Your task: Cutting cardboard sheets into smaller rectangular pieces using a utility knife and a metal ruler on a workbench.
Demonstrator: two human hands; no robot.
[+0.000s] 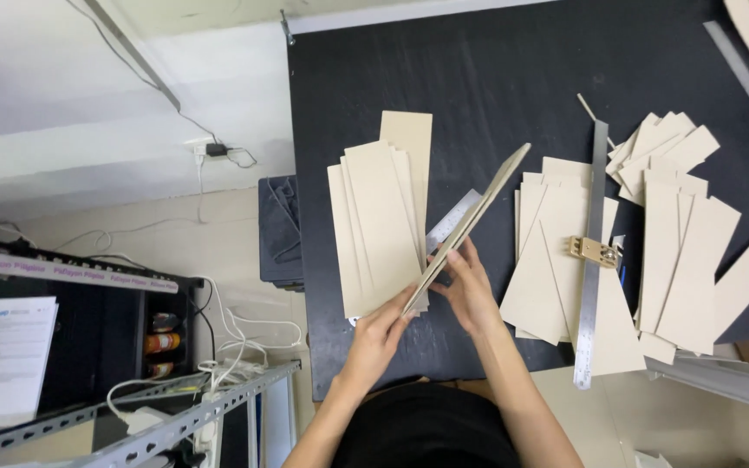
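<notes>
Both hands, left hand (381,334) and right hand (470,290), pinch a tilted board (470,221) between card stacks (379,225) and a steel ruler (589,260).

Probably a craft workshop: black worktable (513,69), cut cardboard panels (374,225), steel rulers (589,260), slotted metal shelving (175,425).

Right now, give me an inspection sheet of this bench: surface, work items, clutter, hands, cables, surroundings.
Surface: black table, mostly covered on the right.
Work items: tan board strip held tilted on edge; stack of strips to its left; short steel ruler under it.
Clutter: loose board pieces; long steel ruler with brass clamp.
Hands: left hand and right hand, fingers on the strip's near end.
Cables: white leads by the shelving; plug in wall socket.
Surroundings: metal shelf rail; white paper.
</notes>
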